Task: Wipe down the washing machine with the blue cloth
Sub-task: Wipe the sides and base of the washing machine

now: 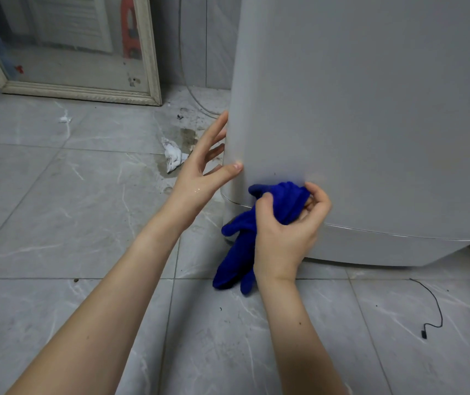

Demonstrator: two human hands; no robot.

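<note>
Low on the washer (pixel 370 109), at its left front corner, just above the base seam. Judged big, rigid and heavy, unlikely to shift under a wipe; smooth grey panels, probably slick when damp. Pressed to that front panel, the cloth (pixel 236 252): soft, light, limp, bunched at the top, with a loose tail hanging past the washer's base toward the floor. Probably best gripped by the bunched upper part, slack gathered in to stop it dragging. Braced flat on the washer's corner, the left hand (pixel 199 172), fingers (pixel 219 124) straight and spread, thumb on the front face. Against the panel, the right hand (pixel 285 232), fingers (pixel 318 195) curled round the cloth's top, thumb pinching from the left, wad touching the washer beside the fingertips.
</note>
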